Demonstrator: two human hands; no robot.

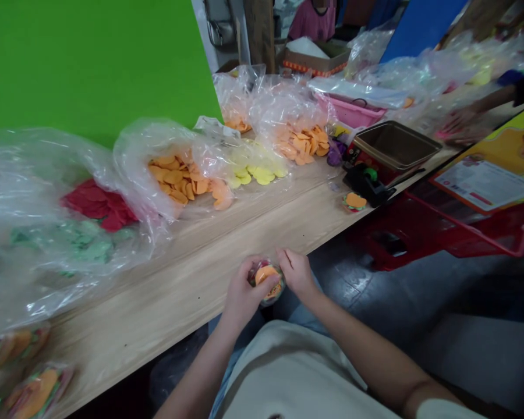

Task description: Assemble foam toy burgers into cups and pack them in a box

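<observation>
Remotely I log an orange-centred round pack (pixel 264 273), crimson pieces (pixel 98 203), mint-green pieces (pixel 87 240), orange pieces (pixel 174 177), yellow pieces (pixel 259 174), a pale wood-grain tabletop (pixel 179 291), bright green panel (pixel 91 64), pink tub (pixel 351 112) and red crate (pixel 423 235).

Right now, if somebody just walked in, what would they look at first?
Probably the big green board, filling the upper left of the view. Next might come the bright red pieces, orange pieces and yellow pieces among clear bags along the table. Then, at the table's near edge, the left hand holds a small clear pack with orange inside, the right hand close beside it.
</observation>
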